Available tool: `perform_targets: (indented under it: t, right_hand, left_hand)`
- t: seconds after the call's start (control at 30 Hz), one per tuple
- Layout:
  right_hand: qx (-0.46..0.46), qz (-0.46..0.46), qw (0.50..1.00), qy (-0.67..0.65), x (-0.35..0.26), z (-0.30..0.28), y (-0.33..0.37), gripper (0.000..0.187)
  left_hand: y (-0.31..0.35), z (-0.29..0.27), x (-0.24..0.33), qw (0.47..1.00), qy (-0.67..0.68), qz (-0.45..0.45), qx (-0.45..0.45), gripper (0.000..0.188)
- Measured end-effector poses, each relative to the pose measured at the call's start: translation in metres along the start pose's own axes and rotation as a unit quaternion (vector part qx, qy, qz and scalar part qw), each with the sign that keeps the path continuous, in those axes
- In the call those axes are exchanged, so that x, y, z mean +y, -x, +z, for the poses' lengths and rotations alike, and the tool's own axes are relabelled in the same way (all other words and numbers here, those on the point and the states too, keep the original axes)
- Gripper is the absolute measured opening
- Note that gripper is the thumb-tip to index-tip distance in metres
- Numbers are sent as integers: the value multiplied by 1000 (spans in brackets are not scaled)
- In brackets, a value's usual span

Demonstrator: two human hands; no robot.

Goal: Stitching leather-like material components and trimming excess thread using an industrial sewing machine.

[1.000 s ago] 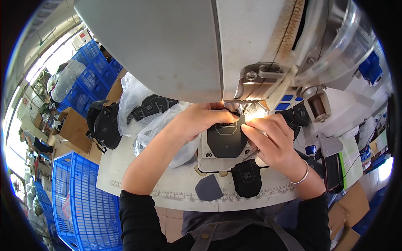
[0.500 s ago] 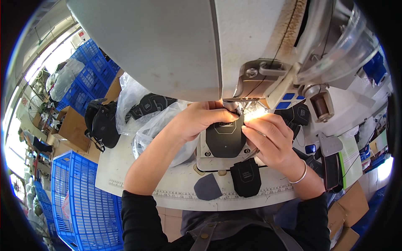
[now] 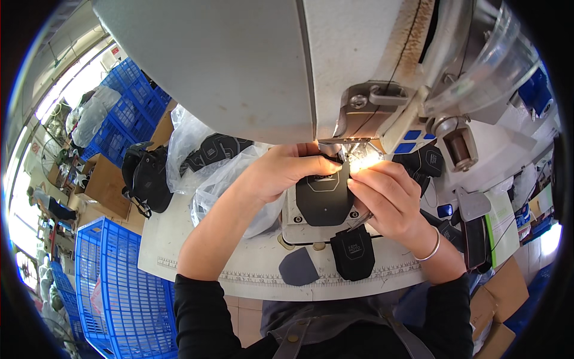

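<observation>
A black padded fabric piece [image 3: 326, 206] with a pale printed outline lies flat under the needle area of a sewing machine [image 3: 227, 66], lit by a bright lamp. At its upper left edge my left hand [image 3: 278, 173] is closed, thumb on top. My right hand [image 3: 391, 194] pinches the right edge close to the needle, and a thin metal pointed tool [image 3: 362, 220] sticks out from under its palm; its kind is hidden. Glare hides the needle and the fingertips there. Nearer me lie a similar black piece [image 3: 354, 254] and a plain grey-blue fabric piece [image 3: 299, 268].
Clear plastic bags [image 3: 230, 185] with black pieces lie left on the white worktable [image 3: 197, 239], near a black bag [image 3: 146, 176]. More black pieces [image 3: 427, 160] are at right, beside a thread spool [image 3: 459, 149]. A blue crate [image 3: 122, 287] stands left of the table.
The whole view has shifted very slightly. Both hands keep their hold on the black piece, which stays in the same place under the machine.
</observation>
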State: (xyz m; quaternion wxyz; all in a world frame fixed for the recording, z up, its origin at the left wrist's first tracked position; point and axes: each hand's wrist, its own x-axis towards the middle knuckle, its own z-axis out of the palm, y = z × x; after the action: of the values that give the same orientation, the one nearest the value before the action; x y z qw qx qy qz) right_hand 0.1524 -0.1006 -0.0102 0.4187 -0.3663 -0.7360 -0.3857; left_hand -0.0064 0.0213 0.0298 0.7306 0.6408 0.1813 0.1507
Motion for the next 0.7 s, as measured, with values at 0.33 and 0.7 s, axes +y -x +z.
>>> perform_targets:
  t: [0.33,0.7]
  right_hand:
    - [1,-1,1000,-5,-1,0,-1,25]
    - [20,-8,1000,5,1,1,4,23]
  left_hand:
    - [-1,1,0,1000,-1,2,6,15]
    - [-1,-1,-2,1000,-15,-1,10,17]
